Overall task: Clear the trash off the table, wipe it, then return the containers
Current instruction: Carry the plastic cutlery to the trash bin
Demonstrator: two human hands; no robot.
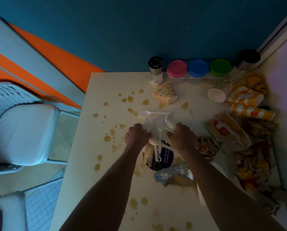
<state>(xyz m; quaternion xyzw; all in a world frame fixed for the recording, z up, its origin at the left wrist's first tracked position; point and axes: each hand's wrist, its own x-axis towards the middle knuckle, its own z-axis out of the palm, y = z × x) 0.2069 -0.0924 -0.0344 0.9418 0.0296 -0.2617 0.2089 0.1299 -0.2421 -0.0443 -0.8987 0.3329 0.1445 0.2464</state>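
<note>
My left hand (137,135) and my right hand (182,136) both grip a loose bunch of white plastic cutlery (156,120) at the middle of the stained cream table (106,164). More white spoons cross over a purple printed sheet (166,158) just below my hands. Crumpled foil (172,174) lies near my right forearm. Patterned paper cups (166,93) lie tipped further back. Yellow cups (251,112) and crumpled wrappers (252,162) pile along the right edge. Three containers with pink (176,68), blue (198,67) and green (220,67) lids stand at the back.
A shaker with a dark cap (156,70) stands left of the containers, a black-lidded jar (250,56) to their right. Brown spill spots (131,99) dot the tabletop. Grey-cushioned chairs (24,134) stand to the left. A blue wall lies behind the table.
</note>
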